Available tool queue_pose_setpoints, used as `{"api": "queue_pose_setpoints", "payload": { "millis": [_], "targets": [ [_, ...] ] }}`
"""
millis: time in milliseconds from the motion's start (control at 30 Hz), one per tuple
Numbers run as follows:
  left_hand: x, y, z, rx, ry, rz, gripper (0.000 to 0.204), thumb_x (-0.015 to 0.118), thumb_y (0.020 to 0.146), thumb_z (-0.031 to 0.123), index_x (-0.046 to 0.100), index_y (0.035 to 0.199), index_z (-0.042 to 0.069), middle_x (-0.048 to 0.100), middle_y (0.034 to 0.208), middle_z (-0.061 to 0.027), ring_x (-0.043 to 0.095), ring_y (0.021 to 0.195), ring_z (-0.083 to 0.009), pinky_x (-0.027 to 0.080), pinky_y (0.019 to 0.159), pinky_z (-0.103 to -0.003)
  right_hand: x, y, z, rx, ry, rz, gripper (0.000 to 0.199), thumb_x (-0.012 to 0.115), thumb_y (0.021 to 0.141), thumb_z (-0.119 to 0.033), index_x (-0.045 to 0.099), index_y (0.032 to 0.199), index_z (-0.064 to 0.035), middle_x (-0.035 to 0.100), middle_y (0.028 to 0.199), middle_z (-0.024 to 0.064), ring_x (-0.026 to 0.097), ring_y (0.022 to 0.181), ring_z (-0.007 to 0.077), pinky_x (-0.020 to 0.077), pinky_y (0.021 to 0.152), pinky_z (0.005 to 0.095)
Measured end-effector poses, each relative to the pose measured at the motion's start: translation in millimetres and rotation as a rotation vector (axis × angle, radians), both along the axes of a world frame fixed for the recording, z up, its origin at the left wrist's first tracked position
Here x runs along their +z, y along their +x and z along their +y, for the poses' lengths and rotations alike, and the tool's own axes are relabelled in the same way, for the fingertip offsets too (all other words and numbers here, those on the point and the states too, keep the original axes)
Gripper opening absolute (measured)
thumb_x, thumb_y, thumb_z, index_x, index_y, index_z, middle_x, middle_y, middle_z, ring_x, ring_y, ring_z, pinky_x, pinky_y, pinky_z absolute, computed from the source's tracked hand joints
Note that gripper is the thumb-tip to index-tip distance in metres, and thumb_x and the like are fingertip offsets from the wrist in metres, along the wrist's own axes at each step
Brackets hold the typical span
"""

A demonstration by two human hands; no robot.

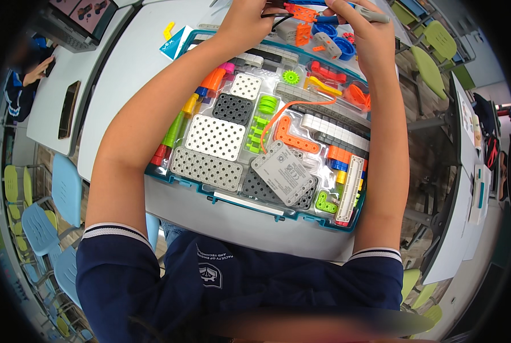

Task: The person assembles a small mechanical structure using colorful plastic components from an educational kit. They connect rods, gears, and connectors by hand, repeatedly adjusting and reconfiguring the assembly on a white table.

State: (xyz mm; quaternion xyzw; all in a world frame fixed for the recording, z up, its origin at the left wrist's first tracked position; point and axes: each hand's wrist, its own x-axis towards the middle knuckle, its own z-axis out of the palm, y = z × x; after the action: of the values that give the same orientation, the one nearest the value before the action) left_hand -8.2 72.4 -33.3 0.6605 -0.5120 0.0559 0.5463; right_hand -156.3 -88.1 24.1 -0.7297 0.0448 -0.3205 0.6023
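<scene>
At the top edge, my left hand (254, 18) is closed around a black cable (276, 20); some fingers are cut off by the frame. Opposite it my right hand (365, 27) pinches a build of blue and orange plastic parts, and a grey rod-like end (375, 15) sticks out beside its knuckles. Between the hands is an orange perforated piece (302, 12). Below the hands lie another orange piece (303, 34), a grey block (328, 46) and a blue wheel (345, 48). How the held parts join is hard to make out.
Under my forearms sits a teal-edged kit tray (249, 208) of sorted plastic building parts. A grey battery-like block (281, 173) and an orange cable (275, 114) rest on it. At left are a phone (68, 110), a laptop (75, 23) and another person's hand (38, 71); chairs stand around.
</scene>
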Motion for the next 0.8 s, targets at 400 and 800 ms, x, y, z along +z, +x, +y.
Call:
{"api": "queue_pose_setpoints", "payload": {
  "millis": [400, 800],
  "targets": [
    [5, -11, 5, 0.01, 0.03, -0.104, 0.045, 0.058, 0.088, -0.016, 0.058, 0.131, -0.004, 0.071, 0.107, -0.0239, 0.074, 0.098, -0.0329, 0.061, 0.081, -0.038, 6, -3, 8, -0.015, -0.134, -0.007, 0.017, 0.079, 0.088, -0.011, 0.075, 0.096, 0.0031, 0.074, 0.082, 0.0052, 0.067, 0.073, 0.009, 0.0521, 0.066, 0.0235],
    [3, -8, 8, 0.162, 0.081, -0.433, 0.047, 0.066, 0.084, -0.005, 0.056, 0.131, -0.002, 0.067, 0.114, -0.0282, 0.067, 0.104, -0.0443, 0.056, 0.089, -0.047, 8, -5, 14, -0.074, -0.314, -0.025, 0.017, 0.078, 0.086, -0.012, 0.076, 0.093, 0.0037, 0.073, 0.08, 0.0036, 0.063, 0.073, 0.0071, 0.0497, 0.066, 0.0239]
  ]
}}
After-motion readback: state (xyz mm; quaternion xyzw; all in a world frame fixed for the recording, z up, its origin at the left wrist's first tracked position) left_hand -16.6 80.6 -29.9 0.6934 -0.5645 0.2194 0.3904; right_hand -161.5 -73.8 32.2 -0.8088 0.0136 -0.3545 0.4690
